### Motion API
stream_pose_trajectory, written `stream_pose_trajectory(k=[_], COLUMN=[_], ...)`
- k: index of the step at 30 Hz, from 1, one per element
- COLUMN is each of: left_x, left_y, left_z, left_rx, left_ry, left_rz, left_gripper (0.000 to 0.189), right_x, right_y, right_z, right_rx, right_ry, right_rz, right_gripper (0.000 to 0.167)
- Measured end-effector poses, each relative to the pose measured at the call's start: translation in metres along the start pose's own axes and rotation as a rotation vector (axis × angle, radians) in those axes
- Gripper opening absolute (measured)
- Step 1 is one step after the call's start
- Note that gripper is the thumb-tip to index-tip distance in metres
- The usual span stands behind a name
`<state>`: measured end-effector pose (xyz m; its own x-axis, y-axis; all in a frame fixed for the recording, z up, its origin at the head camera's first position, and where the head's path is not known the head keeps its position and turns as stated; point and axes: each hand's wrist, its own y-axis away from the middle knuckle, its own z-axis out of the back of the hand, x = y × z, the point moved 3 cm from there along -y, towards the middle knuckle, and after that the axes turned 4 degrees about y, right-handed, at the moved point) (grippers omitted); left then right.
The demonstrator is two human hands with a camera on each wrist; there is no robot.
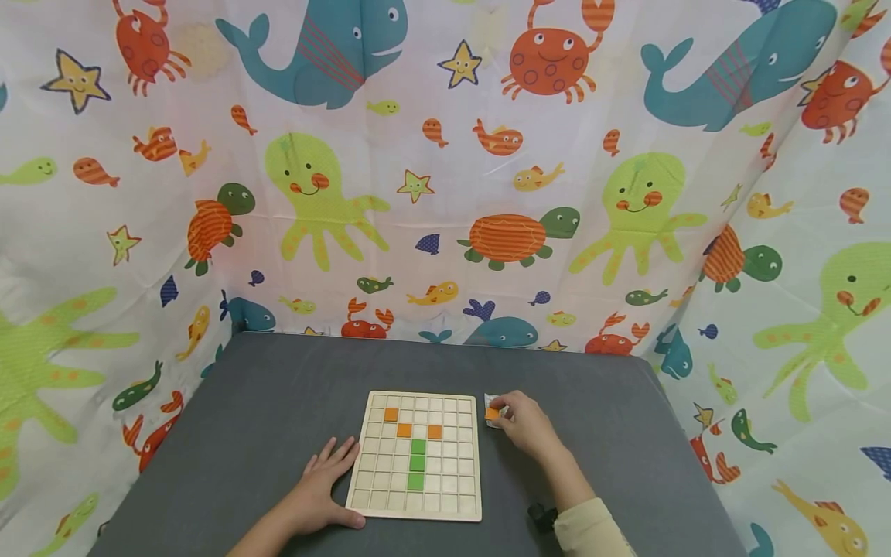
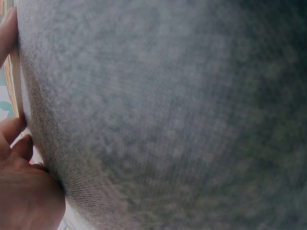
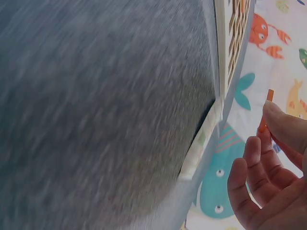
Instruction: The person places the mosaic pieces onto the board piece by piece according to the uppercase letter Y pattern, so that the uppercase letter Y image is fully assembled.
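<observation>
A square wooden grid board (image 1: 480,464) lies on the table. Three orange tiles (image 1: 391,415) and three green tiles (image 1: 417,463) sit in its cells; the green ones form a column. My left hand (image 1: 316,491) rests by the board's lower left, fingers fairly straight along the left edge and thumb at the bottom corner. Right of the board, my right hand (image 1: 530,424) pinches an orange square tile (image 3: 269,96) between thumb and fingertip. In the right wrist view the tile is held up in the air, above a small pale card (image 3: 199,143) lying beside the board.
The dark grey tabletop (image 1: 292,402) is ringed by a white curtain (image 1: 418,224) printed with sea animals. A black object (image 1: 541,517) is at my right wrist, beside the pale sleeve (image 1: 592,530).
</observation>
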<state>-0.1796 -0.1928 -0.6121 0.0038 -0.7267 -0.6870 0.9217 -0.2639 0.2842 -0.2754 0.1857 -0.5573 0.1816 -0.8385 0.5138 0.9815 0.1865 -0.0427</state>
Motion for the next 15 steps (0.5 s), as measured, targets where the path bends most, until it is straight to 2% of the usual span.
stream_pose_trajectory(k=[8,15], left_x=[0.000,-0.001], left_y=[-0.001,-0.001], left_z=[0.000,0.001], left_rx=[0.006,0.011], left_ry=[0.001,0.000], left_rz=[-0.005,0.000], left_gripper=[0.129,0.129], right_x=[0.018,0.031], right_y=[-0.010,-0.018], right_z=[-0.013,-0.023], right_rx=[0.071,0.079], right_ry=[-0.016,0.006], right_rz=[0.038,0.112], right_gripper=[0.020,0.020])
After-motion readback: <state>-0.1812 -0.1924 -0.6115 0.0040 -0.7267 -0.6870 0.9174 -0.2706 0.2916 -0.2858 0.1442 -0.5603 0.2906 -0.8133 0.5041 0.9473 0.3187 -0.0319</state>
